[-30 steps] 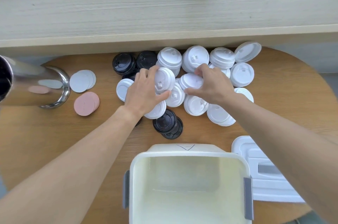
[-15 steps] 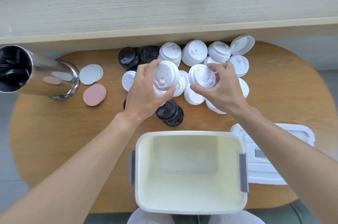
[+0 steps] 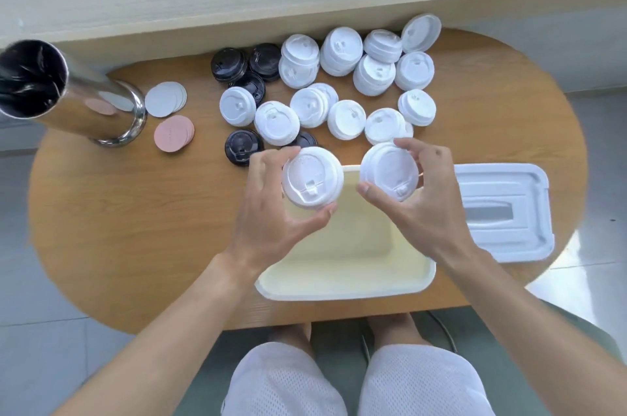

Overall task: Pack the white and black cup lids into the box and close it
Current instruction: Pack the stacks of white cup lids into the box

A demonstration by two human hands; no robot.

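Observation:
My left hand (image 3: 271,212) grips a white cup lid (image 3: 312,178) over the far left corner of the open cream box (image 3: 346,286). Beside it, my right hand (image 3: 417,198) holds another white lid (image 3: 390,171) above the box's far edge. Nothing shows on the visible part of the box floor. Several white lids (image 3: 346,118) lie scattered and stacked on the wooden table beyond the box. Black lids (image 3: 244,66) sit at the pile's left, and one black lid (image 3: 242,147) lies just past my left hand.
The box's white cover (image 3: 505,212) lies flat to the right of the box. A shiny steel cylinder (image 3: 68,100) stands at the table's left, with white discs (image 3: 166,99) and pink discs (image 3: 173,134) next to it. A pale ledge runs behind the table.
Both hands lifted a white lid each from the pile and drew them back toward me, over the open box. The camera tilted further down.

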